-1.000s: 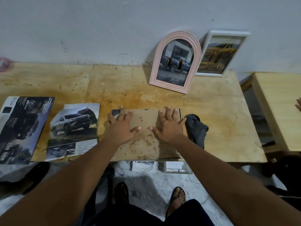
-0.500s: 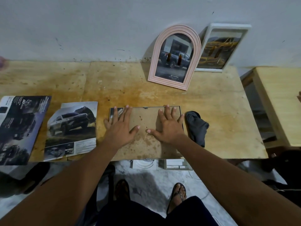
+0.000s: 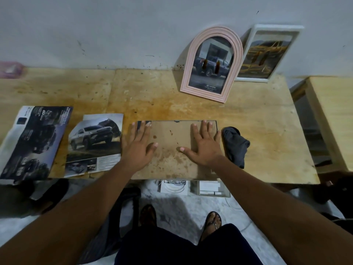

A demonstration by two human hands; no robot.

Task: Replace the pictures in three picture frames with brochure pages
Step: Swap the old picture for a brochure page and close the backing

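A thin dark-edged picture frame [image 3: 172, 134] lies face down at the table's near edge, its stained brown backing board upward. My left hand [image 3: 138, 146] presses flat on the board's left side, fingers straight and spread. My right hand [image 3: 203, 146] presses flat on its right side. A pink arched frame [image 3: 212, 64] with a dark car page leans against the wall. Beside it on the right leans a white rectangular frame [image 3: 267, 54] with a yellow car page. Two brochure pages lie to the left: a white-SUV page [image 3: 93, 144] and a dark page [image 3: 32, 140].
A dark grey cloth [image 3: 236, 146] lies just right of the flat frame. The wooden table [image 3: 267, 131] ends at the right, with a second wooden table [image 3: 334, 115] past a gap. Boxes [image 3: 208, 188] and my sandalled feet are on the floor below.
Both hands stay flat on the backing board; the fingers have slid slightly toward its far edge. The camera has shifted a little.
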